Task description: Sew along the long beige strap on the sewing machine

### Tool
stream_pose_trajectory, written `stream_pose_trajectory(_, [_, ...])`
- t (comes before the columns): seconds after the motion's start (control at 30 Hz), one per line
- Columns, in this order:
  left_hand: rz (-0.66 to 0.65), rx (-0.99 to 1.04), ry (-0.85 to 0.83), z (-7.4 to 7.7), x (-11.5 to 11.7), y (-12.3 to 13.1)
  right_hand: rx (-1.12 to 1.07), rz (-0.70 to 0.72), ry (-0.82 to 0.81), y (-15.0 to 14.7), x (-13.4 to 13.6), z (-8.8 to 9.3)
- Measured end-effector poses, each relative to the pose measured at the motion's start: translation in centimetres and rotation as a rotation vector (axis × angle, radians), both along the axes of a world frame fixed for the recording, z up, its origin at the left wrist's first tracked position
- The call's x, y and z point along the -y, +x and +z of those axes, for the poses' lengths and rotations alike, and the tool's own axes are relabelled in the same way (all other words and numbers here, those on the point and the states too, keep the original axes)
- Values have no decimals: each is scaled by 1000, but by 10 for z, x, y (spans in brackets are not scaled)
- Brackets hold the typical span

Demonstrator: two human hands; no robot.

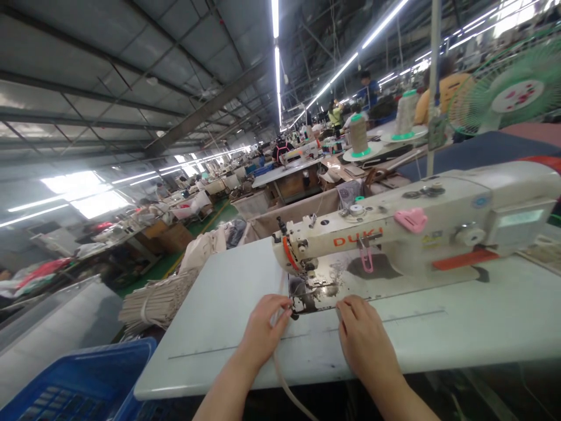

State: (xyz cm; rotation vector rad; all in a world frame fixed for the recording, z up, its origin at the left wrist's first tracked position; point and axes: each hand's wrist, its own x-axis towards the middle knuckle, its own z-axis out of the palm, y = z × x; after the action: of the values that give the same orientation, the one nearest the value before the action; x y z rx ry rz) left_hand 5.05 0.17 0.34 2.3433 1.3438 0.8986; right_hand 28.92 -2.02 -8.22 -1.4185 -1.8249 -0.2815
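Note:
A white sewing machine (421,228) stands on a pale table (210,321), its needle end at the left. My left hand (265,324) is at the front left corner of the metal bed, thumb and fingertips pinched on a narrow beige fabric strip (284,386). The strip passes up beside the machine head and hangs down over the table's front edge. My right hand (366,333) is at the bed's front edge, fingers bent and close together. Its thumb is hidden, and whatever may be under the fingertips cannot be made out. A pink clip (366,258) hangs on the machine arm.
Left of the table are a tied bundle of beige strips (160,298) and a blue plastic basket (83,374). Thread cones (358,135) stand behind the machine. A green fan (512,93) is at the right. Other people sit and stand farther back.

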Motion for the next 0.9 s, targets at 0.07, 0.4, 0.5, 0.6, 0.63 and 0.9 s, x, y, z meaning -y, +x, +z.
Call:
stream_pose_trajectory(0.07, [95, 114, 61, 18, -9, 8, 5, 5, -6, 0, 1, 1])
stream_pose_trajectory(0.4, [281, 302, 217, 81, -46, 45, 5, 17, -4, 2, 3, 0])
stream_pose_trajectory(0.5, [301, 293, 259, 80, -48, 50, 10, 15, -16, 1, 3, 1])
stream_pose_trajectory(0.6, [313, 297, 284, 77, -52, 50, -4, 8, -36, 0, 3, 1])
stream_pose_trajectory(0.63, [314, 302, 285, 76, -54, 50, -17, 4, -44, -1, 3, 2])
stream_pose_trajectory(0.9, [305, 319, 196, 78, -66, 46, -15, 8, -42, -1, 2, 0])
